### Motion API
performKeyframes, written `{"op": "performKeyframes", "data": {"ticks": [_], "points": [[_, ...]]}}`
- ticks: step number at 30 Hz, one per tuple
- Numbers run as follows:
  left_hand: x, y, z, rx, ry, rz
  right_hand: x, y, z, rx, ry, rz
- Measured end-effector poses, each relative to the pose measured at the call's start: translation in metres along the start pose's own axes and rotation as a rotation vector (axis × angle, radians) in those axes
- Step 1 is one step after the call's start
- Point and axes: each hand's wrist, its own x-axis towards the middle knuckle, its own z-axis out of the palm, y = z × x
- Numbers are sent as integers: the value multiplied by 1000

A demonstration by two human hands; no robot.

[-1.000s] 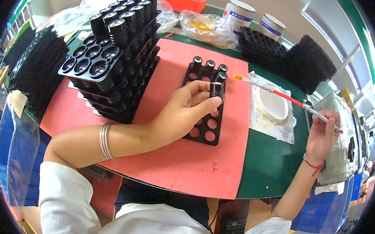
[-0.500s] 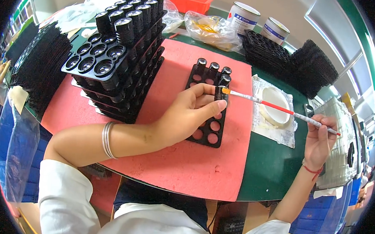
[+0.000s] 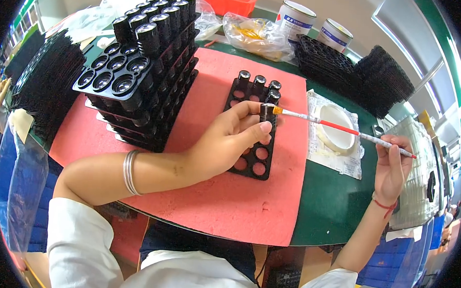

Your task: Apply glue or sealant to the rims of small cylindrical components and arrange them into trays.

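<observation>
My left hand (image 3: 221,142) pinches a small black lens barrel (image 3: 267,115) over a black tray with round holes (image 3: 250,169). Several more black barrels with shiny tops (image 3: 259,82) stand in the tray's far rows. In my right hand (image 3: 391,172) is a thin paintbrush (image 3: 339,128) with a red and silvery handle, gripped near its end. Its orange bristles meet the top of the held barrel. The barrel's lower part is partly hidden by my fingers. A white round dish (image 3: 339,128) lies on printed paper, to the right of the tray.
A pink foam mat (image 3: 205,206) covers much of the green table (image 3: 320,223). Stacked black trays of lens barrels (image 3: 139,85) rise at left. Behind are two cans (image 3: 296,20), a plastic bag (image 3: 258,36), a red bin (image 3: 223,0) and stacked black trays (image 3: 382,74).
The whole view has shifted slightly. My left thumb has drawn back a little along the barrel, and the brush tip stays against the barrel's top.
</observation>
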Motion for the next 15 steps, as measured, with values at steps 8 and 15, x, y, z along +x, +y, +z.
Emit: {"op": "performKeyframes", "data": {"ticks": [8, 15], "points": [[-1, 2, 2, -36, -61, 54, 1, 2, -1, -80, 51, -56], [-24, 43, 13, 790, -168, 496, 4, 9, -13, -12, 174, -123]]}}
